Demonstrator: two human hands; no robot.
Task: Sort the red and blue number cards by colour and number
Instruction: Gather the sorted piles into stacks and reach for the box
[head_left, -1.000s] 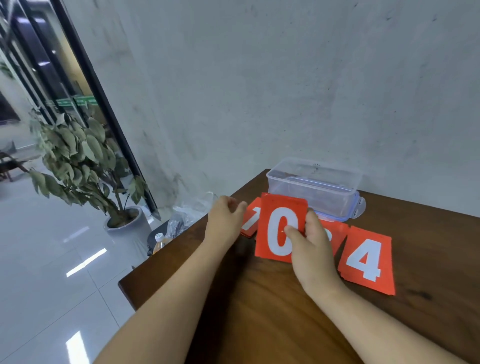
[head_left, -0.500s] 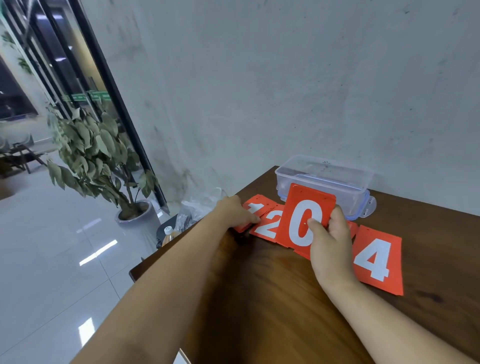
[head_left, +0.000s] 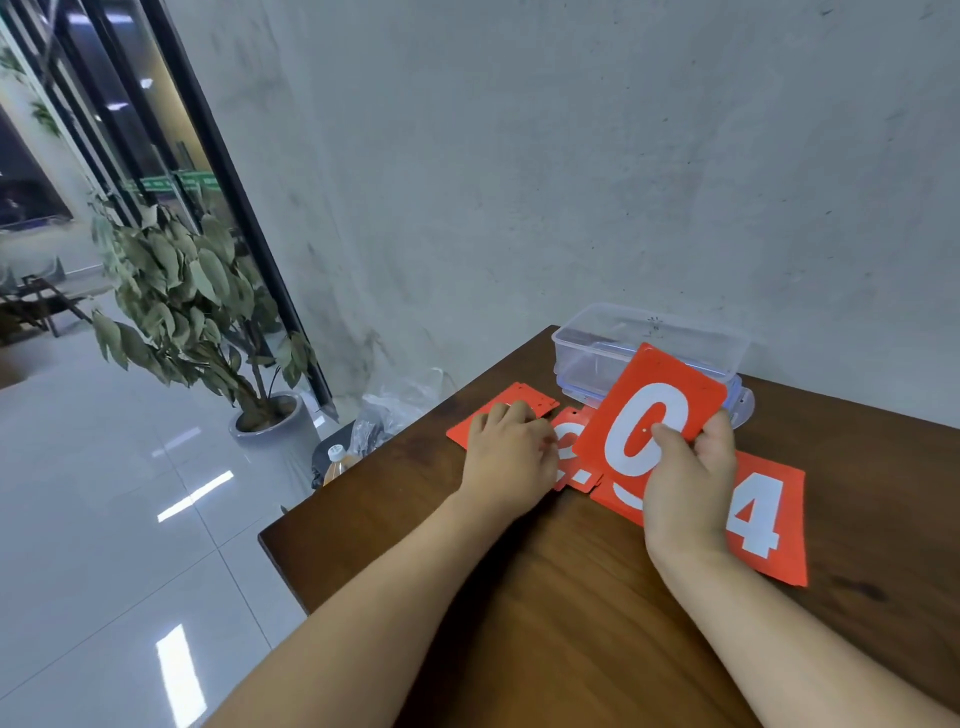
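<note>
I see right grip (head_left: 685, 478) clamped on red 0 card (head_left: 649, 410), raised off counter (head_left: 571, 623). Left grip (head_left: 511, 452) relaxed, flat on leftmost red card (head_left: 519, 396) at 9 o'clock. 4 card (head_left: 763, 514) at 3 o'clock.

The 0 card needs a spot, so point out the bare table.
Bare wood: the near table below the card row, and the patch right of the 4 card. Crowded: the strip from the left hand to the 4 card, before the box, where cards overlap under the 0 card in the right hand.
</note>
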